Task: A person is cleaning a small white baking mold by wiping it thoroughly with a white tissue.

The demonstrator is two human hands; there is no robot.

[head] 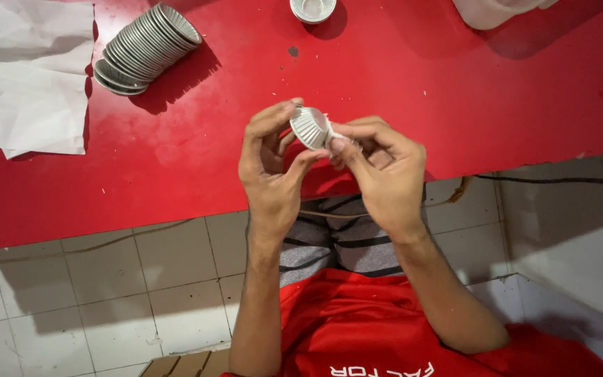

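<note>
Two hands are meeting over the near edge of the red table [176,160]. Your left hand [271,174] is curling its thumb and fingers around a small pleated foil cup [310,127], holding it in the air. Your right hand [384,178] is pinching at the cup's rim, fingers closed tight. You seem to be peeling one cup loose; that calls for a light, careful pull. The cup is tilting on its side, base facing up and left, mouth toward your right hand. A stack of cups [144,49] is lying far left.
</note>
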